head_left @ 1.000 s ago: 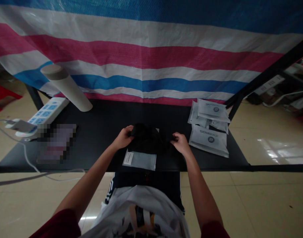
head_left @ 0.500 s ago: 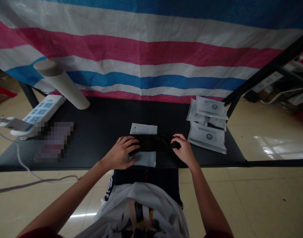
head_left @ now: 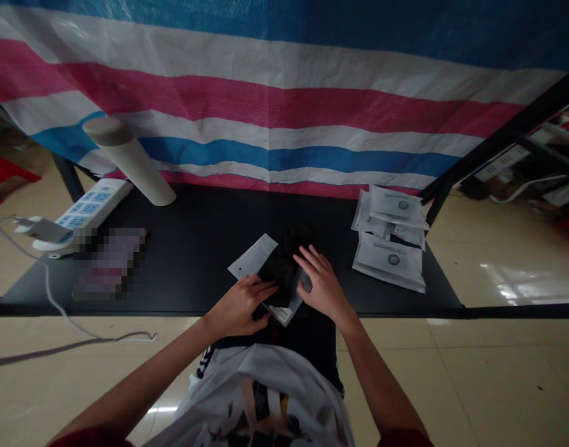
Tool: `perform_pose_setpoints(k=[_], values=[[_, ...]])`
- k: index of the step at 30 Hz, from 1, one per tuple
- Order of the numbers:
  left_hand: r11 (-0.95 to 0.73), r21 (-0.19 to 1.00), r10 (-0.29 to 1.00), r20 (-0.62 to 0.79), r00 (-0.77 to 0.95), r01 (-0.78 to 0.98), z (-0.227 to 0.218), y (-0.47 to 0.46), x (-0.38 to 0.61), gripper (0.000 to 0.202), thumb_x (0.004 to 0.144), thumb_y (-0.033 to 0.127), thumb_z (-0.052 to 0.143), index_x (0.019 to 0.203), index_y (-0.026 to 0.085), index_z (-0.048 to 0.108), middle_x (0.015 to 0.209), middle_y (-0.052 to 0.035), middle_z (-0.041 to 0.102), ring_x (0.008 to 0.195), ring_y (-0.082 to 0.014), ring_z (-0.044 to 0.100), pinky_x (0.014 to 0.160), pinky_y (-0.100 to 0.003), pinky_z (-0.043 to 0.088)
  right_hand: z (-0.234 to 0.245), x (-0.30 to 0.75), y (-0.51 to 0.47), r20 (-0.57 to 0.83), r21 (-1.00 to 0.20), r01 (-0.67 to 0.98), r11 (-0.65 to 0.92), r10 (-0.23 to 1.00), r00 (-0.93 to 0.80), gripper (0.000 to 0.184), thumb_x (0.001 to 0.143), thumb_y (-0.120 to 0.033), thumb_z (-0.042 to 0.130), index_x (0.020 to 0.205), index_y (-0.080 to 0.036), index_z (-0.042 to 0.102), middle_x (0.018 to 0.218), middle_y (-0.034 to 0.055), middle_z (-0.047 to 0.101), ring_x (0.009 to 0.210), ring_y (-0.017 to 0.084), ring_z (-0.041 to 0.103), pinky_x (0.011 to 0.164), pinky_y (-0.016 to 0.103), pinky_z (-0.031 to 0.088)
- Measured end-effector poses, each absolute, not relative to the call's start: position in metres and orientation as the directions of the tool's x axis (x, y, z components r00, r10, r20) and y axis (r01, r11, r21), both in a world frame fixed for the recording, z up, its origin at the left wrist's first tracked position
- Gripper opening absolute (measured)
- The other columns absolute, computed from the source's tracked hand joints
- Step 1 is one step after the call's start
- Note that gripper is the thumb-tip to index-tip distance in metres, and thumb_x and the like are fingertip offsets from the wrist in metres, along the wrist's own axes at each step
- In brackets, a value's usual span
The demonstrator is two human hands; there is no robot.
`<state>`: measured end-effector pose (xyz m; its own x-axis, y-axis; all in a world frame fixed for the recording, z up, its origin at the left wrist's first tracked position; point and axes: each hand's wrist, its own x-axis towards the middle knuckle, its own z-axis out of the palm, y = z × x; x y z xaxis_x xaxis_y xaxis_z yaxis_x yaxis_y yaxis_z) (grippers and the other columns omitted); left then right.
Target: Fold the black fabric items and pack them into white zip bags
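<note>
A folded black cloth item (head_left: 284, 264) lies on a grey flat pouch (head_left: 252, 259) turned at an angle near the front edge of the black table (head_left: 195, 230). My left hand (head_left: 240, 305) rests at the pouch's near end, fingers pinched against the cloth and the pouch. My right hand (head_left: 322, 287) lies flat on the cloth's right side, fingers stretched out and pressing down.
A stack of grey printed pouches (head_left: 392, 239) sits at the table's right end. A cardboard tube (head_left: 130, 161) leans at the back left beside a white power strip (head_left: 86, 211) with a cable. A striped tarp (head_left: 284, 105) hangs behind. A blurred object (head_left: 108, 262) lies left.
The cloth, earlier stretched sideways between both hands, is now bunched lengthwise on the pouch. The pouch has been turned diagonal. Both hands have moved closer together.
</note>
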<state>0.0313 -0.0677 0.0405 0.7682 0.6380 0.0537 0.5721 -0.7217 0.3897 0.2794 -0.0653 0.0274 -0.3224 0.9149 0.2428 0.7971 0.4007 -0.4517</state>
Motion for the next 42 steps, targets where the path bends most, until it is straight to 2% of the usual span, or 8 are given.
perform_pose_setpoints(k=[6,11,19,23,27,30,36,42], values=[[-0.756,0.342,0.619,0.098,0.779,0.558,0.025,-0.06,0.025,0.055,0.08,0.006,0.055,0.134,0.018,0.053,0.129,-0.007,0.063,0.119,-0.0267,0.052,0.099,-0.041,0.046,0.027,0.253,-0.085,0.082,-0.478,0.749,0.46,0.872,-0.483,0.077,0.07,-0.035,0.071,0.141,-0.017,0.049,0.151,0.0136,0.042,0.143,0.03,0.033,0.119,0.05,0.023],[-0.776,0.319,0.597,0.094,0.796,0.544,0.028,-0.053,0.027,0.044,0.086,0.011,0.055,0.13,0.016,0.054,0.108,-0.0113,0.069,0.101,-0.0258,0.061,0.087,-0.039,0.051,0.027,0.246,-0.091,0.141,-0.468,0.754,0.461,0.881,-0.451,0.085,0.066,-0.045,0.077,0.14,-0.013,0.05,0.155,0.0164,0.033,0.145,0.034,0.026,0.118,0.053,0.024],[-0.42,0.831,0.822,0.178,0.542,0.364,0.041,-0.039,0.043,0.051,0.089,0.028,0.058,0.135,0.02,0.038,0.102,-0.0048,0.069,0.093,-0.0191,0.066,0.084,-0.031,0.051,0.022,0.248,-0.076,0.163,-0.705,0.675,0.216,0.976,-0.142,0.022,0.086,-0.03,0.06,0.105,-0.019,0.066,0.097,0.0096,0.074,0.095,0.026,0.07,0.085,0.037,0.053],[-0.234,0.896,0.906,0.06,0.42,0.377,0.016,-0.03,0.053,0.049,0.093,0.039,0.052,0.133,0.015,0.037,0.081,-0.0022,0.068,0.065,-0.016,0.062,0.06,-0.026,0.047,0.022,0.247,-0.061,0.07,-0.742,0.669,0.048,0.998,0.007,0.04,0.086,-0.042,0.061,0.119,-0.019,0.06,0.091,0.0093,0.073,0.085,0.027,0.071,0.072,0.034,0.054],[-0.165,0.891,0.939,0.012,0.343,0.422,-0.001,-0.023,0.062,0.048,0.092,0.04,0.053,0.131,0.016,0.038,0.066,0.0027,0.061,0.048,-0.0126,0.051,0.046,-0.022,0.034,0.023,0.24,-0.06,0.292,-0.618,0.779,0.104,0.951,0.105,0.062,0.084,-0.041,0.063,0.137,-0.013,0.045,0.111,0.0161,0.067,0.104,0.03,0.064,0.088,0.043,0.052],[-0.168,0.9,0.942,0.027,0.334,0.402,-0.002,-0.021,0.065,0.047,0.089,0.037,0.056,0.129,0.018,0.04,0.069,0.0024,0.062,0.051,-0.0127,0.053,0.047,-0.022,0.035,0.026,0.236,-0.067,0.433,-0.447,0.86,0.244,0.901,-0.031,0.042,0.083,-0.036,0.064,0.12,-0.018,0.059,0.127,0.0157,0.059,0.123,0.031,0.052,0.103,0.047,0.041],[-0.177,0.89,0.953,0.048,0.3,0.419,-0.003,-0.026,0.069,0.046,0.09,0.034,0.055,0.131,0.019,0.04,0.07,0.0021,0.06,0.053,-0.0137,0.052,0.051,-0.025,0.039,0.021,0.231,-0.072,0.236,-0.332,0.897,0.291,0.947,-0.22,0.054,0.078,-0.034,0.069,0.127,-0.016,0.054,0.129,0.015,0.06,0.126,0.032,0.048,0.108,0.051,0.033],[-0.317,0.865,0.943,0.244,0.225,0.39,-0.01,-0.031,0.065,0.053,0.092,0.04,0.057,0.136,0.019,0.036,0.114,-0.0105,0.057,0.1,-0.022,0.058,0.081,-0.035,0.049,0.028,0.235,-0.051,0.193,-0.365,0.905,0.22,0.968,-0.158,0.029,0.087,-0.032,0.058,0.111,-0.016,0.063,0.114,0.0145,0.066,0.108,0.028,0.06,0.094,0.041,0.045]])
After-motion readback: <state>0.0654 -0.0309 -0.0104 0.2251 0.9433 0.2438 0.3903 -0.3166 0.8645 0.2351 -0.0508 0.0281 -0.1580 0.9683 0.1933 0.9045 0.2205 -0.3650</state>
